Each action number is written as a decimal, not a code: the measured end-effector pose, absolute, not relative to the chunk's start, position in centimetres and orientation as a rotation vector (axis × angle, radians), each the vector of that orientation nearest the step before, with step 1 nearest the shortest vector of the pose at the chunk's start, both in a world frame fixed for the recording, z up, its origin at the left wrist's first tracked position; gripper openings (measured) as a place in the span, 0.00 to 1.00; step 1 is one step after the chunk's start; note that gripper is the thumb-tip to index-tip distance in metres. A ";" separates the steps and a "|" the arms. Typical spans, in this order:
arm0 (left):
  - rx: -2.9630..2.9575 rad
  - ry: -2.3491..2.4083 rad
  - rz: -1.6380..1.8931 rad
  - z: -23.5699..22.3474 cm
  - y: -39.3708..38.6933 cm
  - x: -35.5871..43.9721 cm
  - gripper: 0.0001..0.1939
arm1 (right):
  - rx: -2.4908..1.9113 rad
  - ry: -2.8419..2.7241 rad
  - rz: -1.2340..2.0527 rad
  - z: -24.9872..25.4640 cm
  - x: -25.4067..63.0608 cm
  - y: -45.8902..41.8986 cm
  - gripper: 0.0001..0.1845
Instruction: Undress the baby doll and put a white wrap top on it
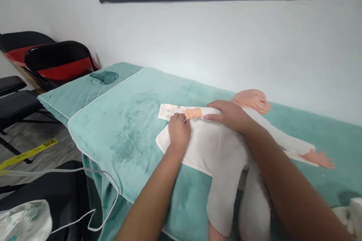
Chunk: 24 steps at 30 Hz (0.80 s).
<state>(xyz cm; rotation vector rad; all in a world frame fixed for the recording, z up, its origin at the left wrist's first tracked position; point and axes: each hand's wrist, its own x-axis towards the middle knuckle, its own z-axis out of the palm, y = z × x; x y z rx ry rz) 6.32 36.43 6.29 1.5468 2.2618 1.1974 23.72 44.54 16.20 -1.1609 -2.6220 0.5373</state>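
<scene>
A baby doll (pixel 251 98) in white clothes lies on its back on the green-covered table. Its head is at the far side, one arm reaches right and the other lies leftward in a white sleeve. My right hand (pixel 227 115) is wrapped round that sleeved arm, thumb on the near side. At the end of the same arm, the doll's bare hand (pixel 193 113) touches the fingers of my left hand (pixel 179 130), which are curled closed. What they pinch is hidden. White cloth (pixel 203 143) spreads below the arm, and a printed white strip (pixel 166 111) lies behind it.
The green cover (pixel 113 120) has a face opening (pixel 104 77) at the left end. Folding chairs (pixel 60 60) stand at the left. A white cable (pixel 110 180) loops over a black seat (pixel 68 196), where a patterned white item (pixel 28 220) lies. A wall runs behind.
</scene>
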 end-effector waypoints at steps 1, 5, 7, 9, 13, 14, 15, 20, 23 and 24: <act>1.457 2.210 1.278 6.3 36.5 6.2 0.09 | -1.159 -2.654 0.521 16.2 23.6 44.5 0.24; 1.123 1.990 1.569 6.7 36.3 5.8 0.09 | -1.194 -2.745 0.425 15.7 23.0 44.6 0.23; 1.047 1.932 1.652 6.7 36.2 5.9 0.09 | -1.236 -2.757 0.342 15.3 22.7 44.7 0.23; 1.026 1.917 1.719 6.7 36.2 6.0 0.08 | -1.291 -2.756 0.271 15.1 22.4 44.8 0.23; 1.032 1.922 1.803 6.4 36.3 6.1 0.08 | -1.365 -2.756 0.247 15.0 22.2 44.7 0.22; 1.024 1.920 1.813 6.4 36.3 6.1 0.08 | -1.372 -2.762 0.251 15.1 22.2 44.7 0.22; 1.012 1.916 1.823 6.4 36.3 6.1 0.08 | -1.376 -2.771 0.253 15.1 22.2 44.7 0.21; 1.079 1.926 1.831 6.3 36.3 6.4 0.08 | -1.421 -2.764 0.102 14.9 22.0 44.4 0.20; 1.293 1.952 1.752 6.1 36.2 6.7 0.06 | -1.418 -2.760 -0.037 14.1 21.1 44.5 0.21; 1.363 1.947 1.714 6.0 36.2 6.8 0.06 | -1.407 -2.773 -0.067 13.9 20.8 44.5 0.22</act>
